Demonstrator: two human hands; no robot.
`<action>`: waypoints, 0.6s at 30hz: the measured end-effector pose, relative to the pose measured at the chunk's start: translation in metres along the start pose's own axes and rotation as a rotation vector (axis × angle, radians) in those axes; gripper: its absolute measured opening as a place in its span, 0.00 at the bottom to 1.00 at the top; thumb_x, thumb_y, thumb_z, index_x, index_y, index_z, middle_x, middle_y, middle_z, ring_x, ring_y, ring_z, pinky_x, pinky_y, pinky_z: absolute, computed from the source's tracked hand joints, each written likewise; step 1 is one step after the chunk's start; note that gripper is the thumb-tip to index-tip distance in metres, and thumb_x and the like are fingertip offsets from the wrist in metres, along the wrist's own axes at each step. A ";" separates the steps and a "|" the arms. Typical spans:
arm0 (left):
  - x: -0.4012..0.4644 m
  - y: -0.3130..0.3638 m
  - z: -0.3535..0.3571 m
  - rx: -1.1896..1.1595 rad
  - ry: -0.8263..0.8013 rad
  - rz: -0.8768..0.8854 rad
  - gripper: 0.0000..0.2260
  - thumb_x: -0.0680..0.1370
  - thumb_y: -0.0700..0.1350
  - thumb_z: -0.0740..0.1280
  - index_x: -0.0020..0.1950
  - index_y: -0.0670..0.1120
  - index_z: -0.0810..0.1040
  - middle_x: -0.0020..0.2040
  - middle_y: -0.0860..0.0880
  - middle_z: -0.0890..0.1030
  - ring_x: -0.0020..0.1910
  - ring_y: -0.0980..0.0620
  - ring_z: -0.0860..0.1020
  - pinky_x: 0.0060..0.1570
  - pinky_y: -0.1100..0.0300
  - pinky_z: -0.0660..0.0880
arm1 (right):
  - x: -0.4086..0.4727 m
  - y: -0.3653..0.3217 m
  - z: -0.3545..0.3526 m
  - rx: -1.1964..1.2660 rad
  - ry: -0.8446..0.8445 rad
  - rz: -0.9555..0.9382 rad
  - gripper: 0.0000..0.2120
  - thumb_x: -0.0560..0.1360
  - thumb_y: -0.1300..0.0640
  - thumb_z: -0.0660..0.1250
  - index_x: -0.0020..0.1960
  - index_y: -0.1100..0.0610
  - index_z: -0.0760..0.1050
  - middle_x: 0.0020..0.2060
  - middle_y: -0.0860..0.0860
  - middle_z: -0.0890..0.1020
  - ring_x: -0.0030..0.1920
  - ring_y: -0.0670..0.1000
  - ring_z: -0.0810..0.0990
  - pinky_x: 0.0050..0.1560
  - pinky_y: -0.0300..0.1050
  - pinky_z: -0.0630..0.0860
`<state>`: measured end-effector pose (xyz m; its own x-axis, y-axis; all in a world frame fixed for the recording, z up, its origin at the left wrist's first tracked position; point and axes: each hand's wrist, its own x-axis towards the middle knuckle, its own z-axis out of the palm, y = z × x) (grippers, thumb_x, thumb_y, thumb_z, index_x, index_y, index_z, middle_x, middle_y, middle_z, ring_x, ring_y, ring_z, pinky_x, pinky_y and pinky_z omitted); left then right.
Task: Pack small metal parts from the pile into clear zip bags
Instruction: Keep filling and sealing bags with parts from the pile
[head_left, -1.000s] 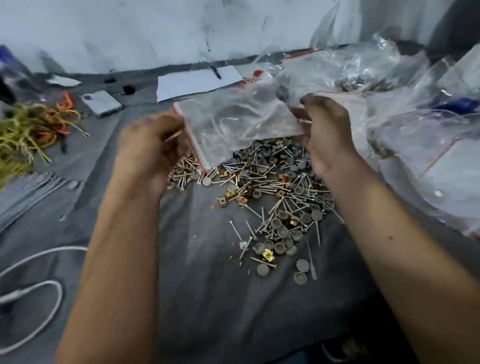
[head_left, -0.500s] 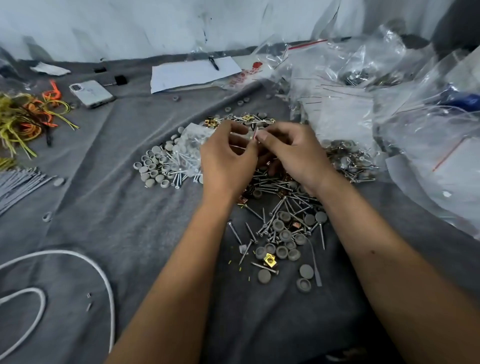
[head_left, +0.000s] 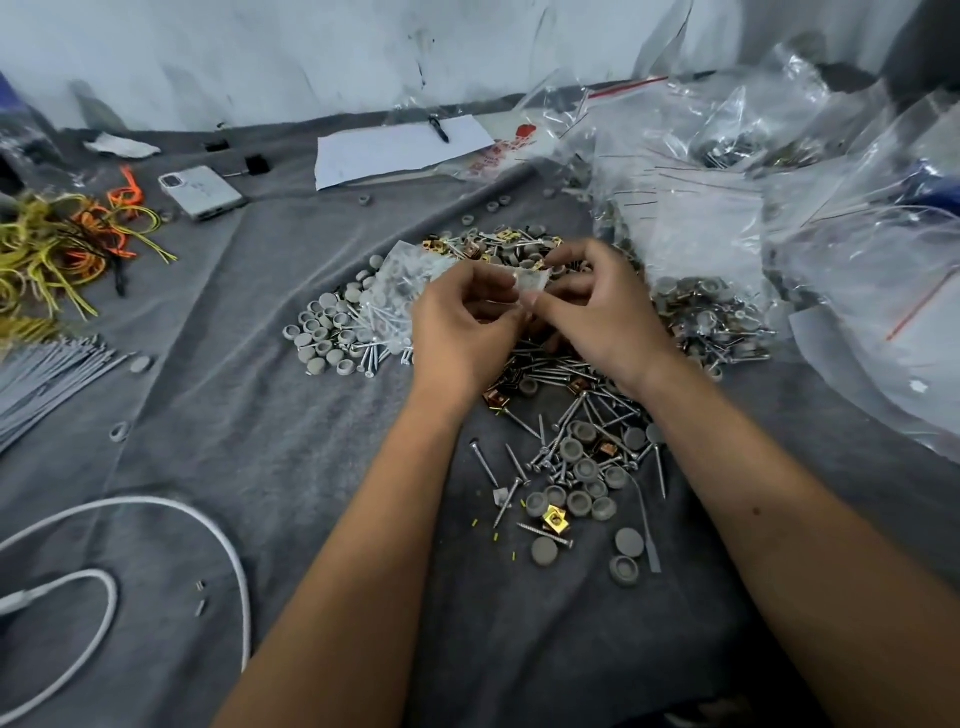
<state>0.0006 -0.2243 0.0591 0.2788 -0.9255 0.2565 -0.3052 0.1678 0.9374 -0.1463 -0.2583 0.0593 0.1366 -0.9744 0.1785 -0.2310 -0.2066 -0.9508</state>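
Both hands meet above the middle of the heap: the left hand and the right hand each have curled fingers pinching a small clear zip bag between them, its pale corner standing up just beyond the fingertips. Directly beneath that pinch lies the pile of metal parts, screws mixed with grey caps and brass-coloured clips, spreading toward the wrists over the grey cloth. Just left of the grip sits a filled bag among loose grey caps; to its right, a slack mound of spare bags. The bag looks thin, limp and slippery, so I'd judge it best held by the stiffer zip edge, one side per hand, to keep the mouth open. The screws are light but pointed, and could pierce the film if pushed in hard.
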 end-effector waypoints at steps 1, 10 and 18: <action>0.000 0.000 0.001 0.009 -0.003 0.015 0.09 0.74 0.32 0.75 0.51 0.40 0.81 0.46 0.43 0.85 0.46 0.46 0.86 0.49 0.50 0.84 | 0.000 0.001 0.001 0.010 0.009 0.004 0.18 0.75 0.59 0.76 0.61 0.53 0.73 0.42 0.52 0.87 0.39 0.55 0.87 0.40 0.52 0.84; 0.001 0.005 0.000 -0.133 0.118 0.082 0.11 0.73 0.31 0.76 0.46 0.45 0.80 0.44 0.49 0.85 0.42 0.56 0.84 0.43 0.66 0.79 | 0.000 -0.003 0.003 0.288 0.011 0.081 0.20 0.73 0.68 0.76 0.60 0.55 0.75 0.45 0.53 0.88 0.45 0.53 0.88 0.38 0.45 0.83; -0.002 0.008 -0.002 -0.084 0.204 0.264 0.09 0.74 0.34 0.74 0.47 0.46 0.79 0.44 0.49 0.83 0.42 0.52 0.84 0.43 0.58 0.82 | -0.001 -0.006 0.001 0.192 0.109 0.042 0.10 0.74 0.69 0.73 0.49 0.56 0.81 0.41 0.52 0.86 0.36 0.48 0.85 0.33 0.40 0.79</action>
<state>-0.0010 -0.2200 0.0666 0.3792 -0.7609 0.5265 -0.3175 0.4275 0.8464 -0.1441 -0.2562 0.0649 0.0229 -0.9878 0.1538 -0.0450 -0.1547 -0.9869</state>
